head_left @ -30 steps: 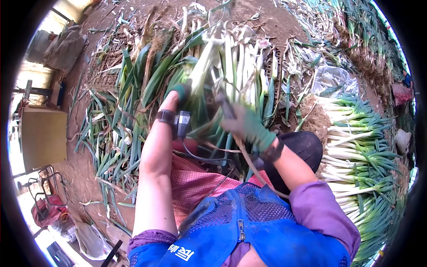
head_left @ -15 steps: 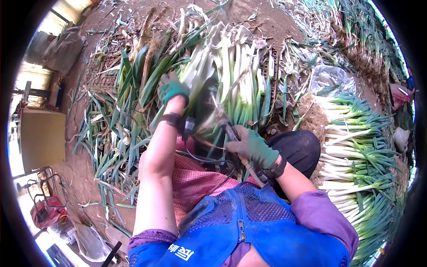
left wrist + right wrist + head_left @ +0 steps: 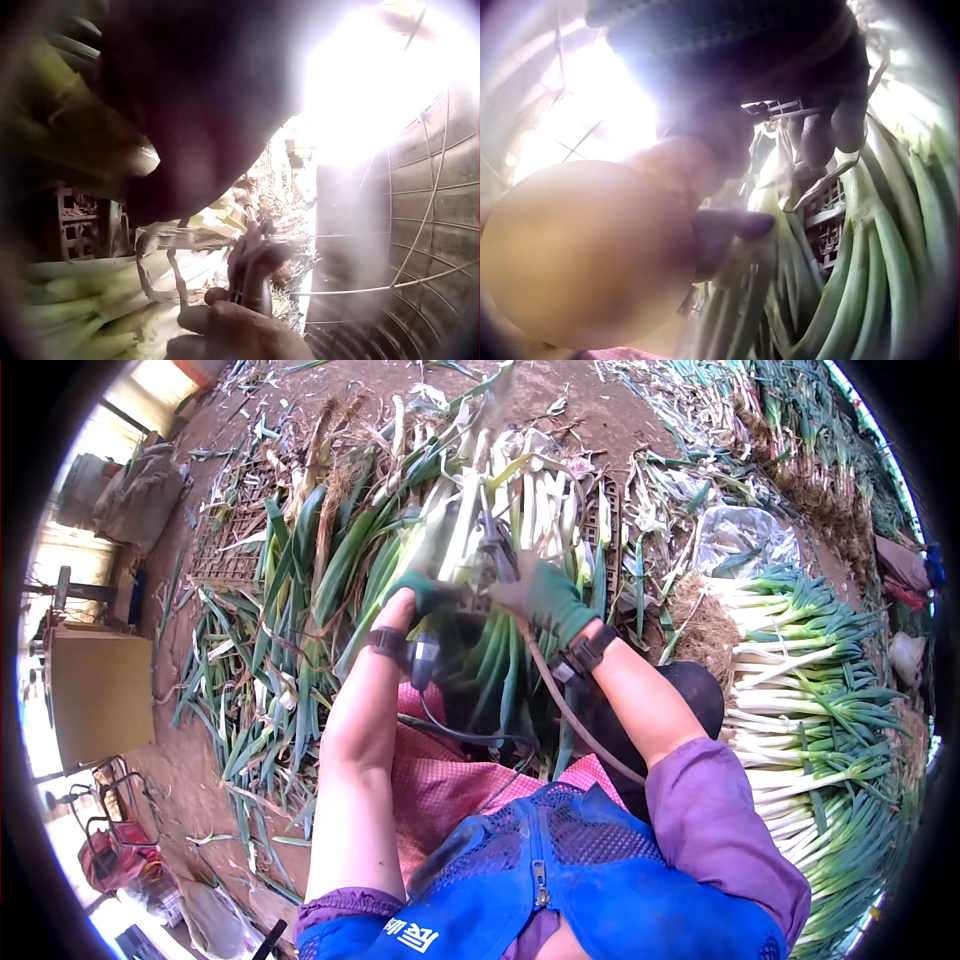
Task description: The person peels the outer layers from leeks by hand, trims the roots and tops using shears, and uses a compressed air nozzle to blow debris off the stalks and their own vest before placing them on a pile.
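My gloved left hand (image 3: 425, 595) grips a leek (image 3: 465, 525) by its green part, its white shank pointing away from me. In the left wrist view the hand is a dark shape across a green leek stalk (image 3: 82, 142). Close on the right, my gloved right hand (image 3: 545, 598) holds an air blow gun (image 3: 495, 550), its thin nozzle aimed at the white shanks. A hose (image 3: 560, 695) runs from it back toward my lap. A dry, peeling leaf (image 3: 184, 244) hangs near the gun. Other leeks (image 3: 545, 505) lie side by side beyond my hands.
Leafy leeks and trimmings (image 3: 290, 610) pile up on the left over a plastic crate (image 3: 225, 530). Neat rows of white-stemmed leeks (image 3: 790, 690) lie on the right, near a clear plastic bag (image 3: 745, 540). A yellowish box (image 3: 100, 685) stands at far left.
The left hand came off one leek, passed over the leafy pile, and is back at the shanks on another. My right hand drew back with the blow gun, then moved forward again.
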`<act>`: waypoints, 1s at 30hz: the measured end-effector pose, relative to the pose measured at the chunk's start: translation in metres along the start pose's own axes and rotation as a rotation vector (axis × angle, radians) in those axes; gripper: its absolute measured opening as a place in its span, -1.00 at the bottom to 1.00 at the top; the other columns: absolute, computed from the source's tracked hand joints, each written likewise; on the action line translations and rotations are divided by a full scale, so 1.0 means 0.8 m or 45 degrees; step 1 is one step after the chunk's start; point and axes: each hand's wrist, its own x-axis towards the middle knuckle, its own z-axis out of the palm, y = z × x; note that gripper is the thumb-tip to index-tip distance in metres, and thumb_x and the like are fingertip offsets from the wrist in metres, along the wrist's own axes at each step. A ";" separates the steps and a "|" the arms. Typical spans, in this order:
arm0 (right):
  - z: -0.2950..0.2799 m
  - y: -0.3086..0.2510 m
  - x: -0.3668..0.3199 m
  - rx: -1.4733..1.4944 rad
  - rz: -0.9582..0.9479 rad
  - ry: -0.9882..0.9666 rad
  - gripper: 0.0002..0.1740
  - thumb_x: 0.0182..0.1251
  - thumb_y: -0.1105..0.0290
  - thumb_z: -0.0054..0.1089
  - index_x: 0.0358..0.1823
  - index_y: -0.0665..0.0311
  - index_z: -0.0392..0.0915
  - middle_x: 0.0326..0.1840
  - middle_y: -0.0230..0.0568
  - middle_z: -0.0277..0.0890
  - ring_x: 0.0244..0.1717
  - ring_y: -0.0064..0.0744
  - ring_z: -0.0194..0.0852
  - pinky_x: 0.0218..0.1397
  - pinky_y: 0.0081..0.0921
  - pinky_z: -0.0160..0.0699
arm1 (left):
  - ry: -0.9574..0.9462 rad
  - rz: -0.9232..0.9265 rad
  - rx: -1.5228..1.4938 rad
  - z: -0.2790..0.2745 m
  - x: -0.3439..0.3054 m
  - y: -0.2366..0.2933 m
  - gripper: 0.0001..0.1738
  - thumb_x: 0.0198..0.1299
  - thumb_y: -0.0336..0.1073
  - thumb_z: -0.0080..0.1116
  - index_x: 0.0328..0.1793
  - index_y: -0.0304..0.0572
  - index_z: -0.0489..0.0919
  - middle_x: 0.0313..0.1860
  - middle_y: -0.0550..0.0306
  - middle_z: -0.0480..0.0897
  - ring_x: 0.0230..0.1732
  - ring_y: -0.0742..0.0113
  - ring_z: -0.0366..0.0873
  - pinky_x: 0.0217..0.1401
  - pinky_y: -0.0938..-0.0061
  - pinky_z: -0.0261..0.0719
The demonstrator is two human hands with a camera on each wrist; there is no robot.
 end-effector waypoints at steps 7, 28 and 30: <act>0.009 -0.013 0.003 -0.079 0.051 -0.018 -0.37 0.00 0.02 0.30 -0.02 0.41 0.57 -0.09 0.31 0.64 -0.02 0.18 0.67 0.12 -0.16 0.61 | 0.070 0.118 -0.446 0.009 -0.032 0.018 -0.19 0.08 -0.17 0.52 0.39 -0.47 0.46 0.06 0.00 0.70 0.00 0.28 0.63 0.12 0.44 0.56; -0.010 -0.023 0.059 -0.060 0.120 0.031 -0.31 0.03 -0.03 0.30 0.04 0.43 0.59 -0.02 0.29 0.65 0.07 0.15 0.66 0.20 -0.21 0.58 | 0.300 0.094 0.078 0.018 -0.028 0.011 -0.34 0.17 0.11 0.35 0.24 -0.23 0.64 -0.01 -0.01 0.75 -0.02 0.25 0.66 0.13 0.36 0.55; -0.019 -0.032 0.058 -0.049 0.136 -0.009 -0.32 0.05 -0.01 0.26 0.05 0.44 0.59 -0.06 0.27 0.67 0.00 0.14 0.69 0.14 -0.22 0.62 | 0.297 0.142 -0.043 0.017 -0.027 0.005 -0.33 0.18 0.10 0.37 0.23 -0.28 0.64 0.00 0.02 0.74 -0.03 0.28 0.65 0.11 0.39 0.55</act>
